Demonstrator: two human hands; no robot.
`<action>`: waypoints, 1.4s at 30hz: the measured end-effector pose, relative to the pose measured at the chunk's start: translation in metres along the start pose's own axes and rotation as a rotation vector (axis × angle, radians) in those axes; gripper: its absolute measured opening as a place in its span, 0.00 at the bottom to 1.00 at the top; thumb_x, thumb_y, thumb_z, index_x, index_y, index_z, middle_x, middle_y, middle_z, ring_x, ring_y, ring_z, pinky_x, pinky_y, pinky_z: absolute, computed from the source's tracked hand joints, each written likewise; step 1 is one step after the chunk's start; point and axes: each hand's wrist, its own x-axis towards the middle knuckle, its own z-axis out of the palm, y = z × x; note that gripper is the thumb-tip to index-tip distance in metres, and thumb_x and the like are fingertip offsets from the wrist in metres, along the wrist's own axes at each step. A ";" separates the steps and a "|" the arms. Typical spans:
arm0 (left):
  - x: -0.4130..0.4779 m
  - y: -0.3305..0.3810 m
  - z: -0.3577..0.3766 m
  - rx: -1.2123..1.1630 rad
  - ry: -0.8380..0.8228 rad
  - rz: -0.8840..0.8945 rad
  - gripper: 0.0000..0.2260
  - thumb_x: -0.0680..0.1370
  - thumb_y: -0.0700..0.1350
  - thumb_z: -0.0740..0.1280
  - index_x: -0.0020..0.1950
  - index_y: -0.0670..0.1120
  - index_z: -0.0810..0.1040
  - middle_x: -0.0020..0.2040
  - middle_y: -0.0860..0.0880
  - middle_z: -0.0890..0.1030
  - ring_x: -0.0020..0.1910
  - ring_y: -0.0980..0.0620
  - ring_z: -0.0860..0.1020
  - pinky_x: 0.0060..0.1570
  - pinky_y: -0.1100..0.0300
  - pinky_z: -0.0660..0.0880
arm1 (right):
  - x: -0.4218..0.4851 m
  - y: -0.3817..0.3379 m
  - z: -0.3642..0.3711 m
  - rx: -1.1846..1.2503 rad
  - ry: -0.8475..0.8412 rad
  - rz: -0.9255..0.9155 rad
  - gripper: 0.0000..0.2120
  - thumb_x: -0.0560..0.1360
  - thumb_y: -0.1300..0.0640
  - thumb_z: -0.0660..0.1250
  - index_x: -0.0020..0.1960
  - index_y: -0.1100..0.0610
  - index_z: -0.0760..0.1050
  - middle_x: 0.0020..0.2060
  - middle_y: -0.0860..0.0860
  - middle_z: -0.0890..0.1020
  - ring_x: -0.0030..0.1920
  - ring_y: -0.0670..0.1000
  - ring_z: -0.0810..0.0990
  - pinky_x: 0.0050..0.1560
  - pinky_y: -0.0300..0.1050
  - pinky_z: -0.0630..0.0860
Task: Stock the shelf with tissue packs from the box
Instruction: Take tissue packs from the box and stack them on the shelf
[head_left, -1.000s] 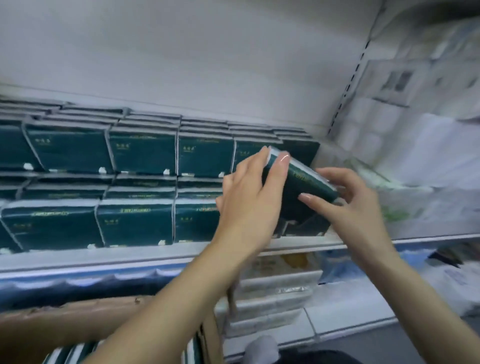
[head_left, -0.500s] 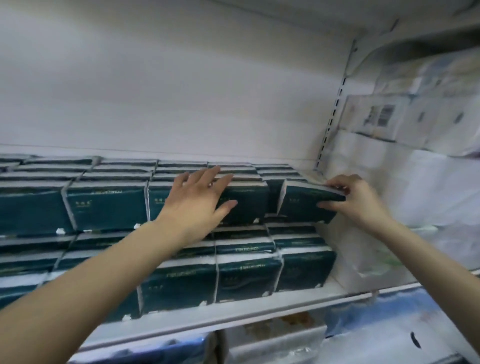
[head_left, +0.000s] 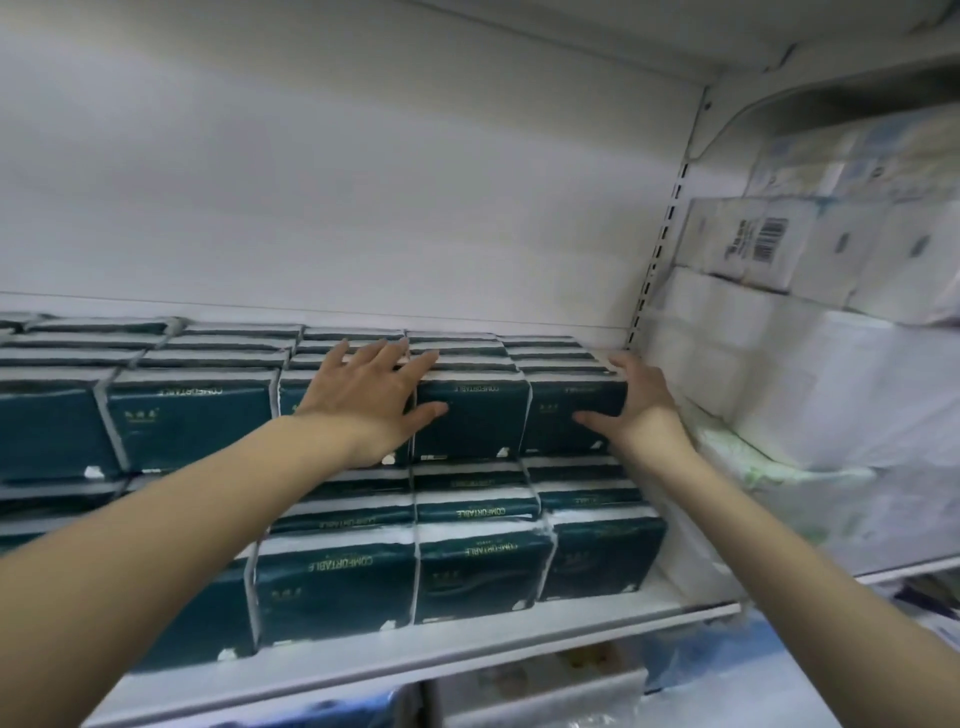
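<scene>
Tissue packs (head_left: 470, 421), "COMFORTABLE" upside down

Tilted tissue pack (head_left: 561, 400) now flush in the top row (head_left: 467, 415), right hand (head_left: 644, 405) flat against it.

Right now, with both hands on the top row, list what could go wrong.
1. The right hand rests on the end pack, which tops a stack; a hard shove might skew it or nudge the packs beneath toward the shelf lip.
2. That pack sits close to the white wrapped bundles; its wrapper could snag or crumple there.
3. The left hand presses flat on the neighbouring packs; leaning on them may dent them.
</scene>
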 end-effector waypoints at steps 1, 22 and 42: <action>-0.003 0.000 -0.003 -0.007 0.020 0.009 0.30 0.80 0.66 0.47 0.79 0.57 0.47 0.80 0.51 0.49 0.78 0.50 0.48 0.76 0.49 0.44 | -0.005 -0.003 -0.003 -0.039 0.034 -0.052 0.33 0.69 0.58 0.76 0.70 0.58 0.66 0.65 0.57 0.69 0.66 0.56 0.69 0.63 0.40 0.64; -0.304 -0.059 0.124 -0.346 0.080 0.010 0.23 0.79 0.57 0.53 0.67 0.47 0.74 0.65 0.47 0.77 0.62 0.48 0.75 0.61 0.51 0.71 | -0.316 -0.089 0.152 0.124 -0.806 -0.172 0.22 0.73 0.53 0.72 0.64 0.54 0.71 0.55 0.45 0.68 0.57 0.45 0.70 0.56 0.36 0.67; -0.436 -0.092 0.276 -0.362 -0.399 -0.353 0.39 0.71 0.70 0.32 0.79 0.55 0.47 0.80 0.50 0.45 0.78 0.51 0.42 0.73 0.42 0.38 | -0.408 -0.036 0.208 -0.878 -1.199 -0.442 0.29 0.71 0.65 0.70 0.68 0.62 0.63 0.63 0.61 0.68 0.62 0.60 0.67 0.59 0.51 0.68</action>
